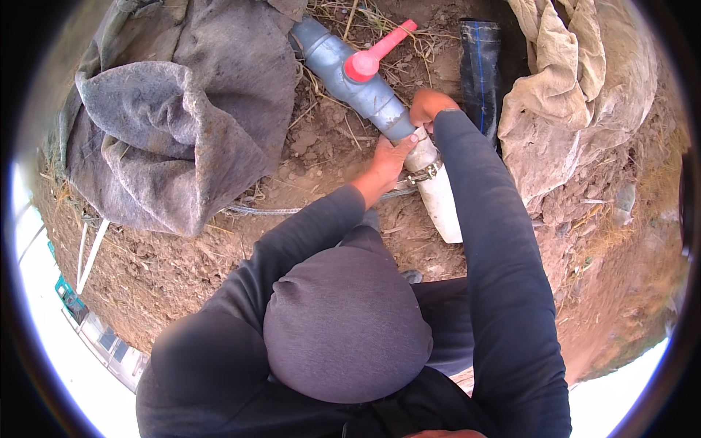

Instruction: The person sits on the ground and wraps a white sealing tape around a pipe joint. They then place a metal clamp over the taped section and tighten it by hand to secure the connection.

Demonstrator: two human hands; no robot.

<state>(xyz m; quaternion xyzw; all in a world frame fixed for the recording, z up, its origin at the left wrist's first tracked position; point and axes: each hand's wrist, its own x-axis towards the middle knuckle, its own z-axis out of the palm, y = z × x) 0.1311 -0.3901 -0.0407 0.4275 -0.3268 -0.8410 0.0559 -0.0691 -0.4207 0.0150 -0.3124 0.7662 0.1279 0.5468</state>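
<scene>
I have bare brown soil [131, 266] spread under everything, curving up toward the rim of my view; on its left side a heavy grey felt-like cloth [190, 124] lies in thick folds, and at upper right a beige cloth [577, 109] is bunched; at the lower middle a bent knee [347, 328] in dark grey trousers rises between two dark sleeves. Ahead of the knee, a grey plastic ball valve [363, 96] slants from upper left down toward the centre, its lower end meeting the narrow top of a white flat hose [438, 201]; the hose runs on downward and passes beside the right sleeve; fingers cover part of that joint, so I cannot tell how far one overlaps the other. A black pipe with a blue stripe [480, 73] lies between the valve and the beige cloth. My left hand [383, 164] grips the hose top from the left, thumb pressed on it; my right hand [432, 106] is bent in against the far side of the joint, its fingers mostly hidden, so I cannot tell its grip. The red lever handle [380, 51] points to upper right; a metal hose clamp [424, 174] rings the hose just below the left hand.
</scene>
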